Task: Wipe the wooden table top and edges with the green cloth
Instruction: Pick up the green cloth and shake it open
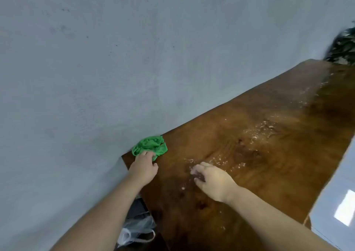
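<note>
A crumpled green cloth (150, 146) lies on the far left corner of the wooden table (269, 154), against the grey wall. My left hand (144, 167) reaches onto the cloth's near edge, its fingertips closing on the fabric. My right hand (211, 180) hovers over the table a little to the right, fingers curled downward and apart, holding nothing. White crumbs and dust (255, 133) are scattered in a band across the dark wood, from near my right hand toward the far right.
A grey wall (96, 78) runs along the table's far edge. A dark leafy plant (343, 47) stands at the table's far right end. Below the left edge lies a clear plastic bag (136, 231). Shiny grey floor (338, 193) shows at right.
</note>
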